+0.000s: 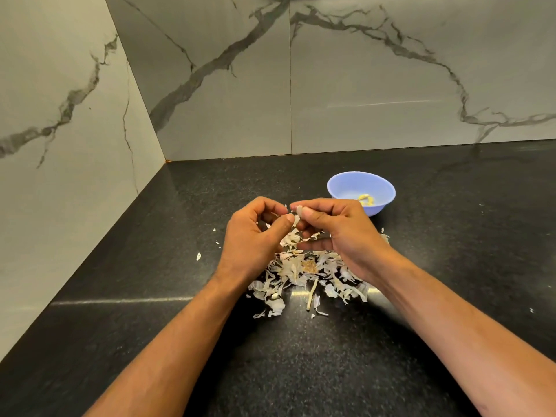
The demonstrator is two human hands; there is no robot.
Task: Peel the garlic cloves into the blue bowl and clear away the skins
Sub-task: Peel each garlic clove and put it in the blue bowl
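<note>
My left hand (pixel 255 236) and my right hand (pixel 337 233) meet above the black counter, fingertips together. Between them they pinch a small garlic clove (pixel 298 212) with loose papery skin hanging from it. Below the hands lies a heap of garlic skins (pixel 307 275), with a dry stalk (pixel 311 296) and a brown root end (pixel 310 265) among them. The blue bowl (pixel 346 183) stands behind my right hand, and a few peeled cloves (pixel 366 199) lie in it.
The black stone counter (pixel 150 266) runs into a corner of marble-patterned walls at the left and back. Stray skin flakes (pixel 198 256) lie left of the heap, and one fleck at the far right.
</note>
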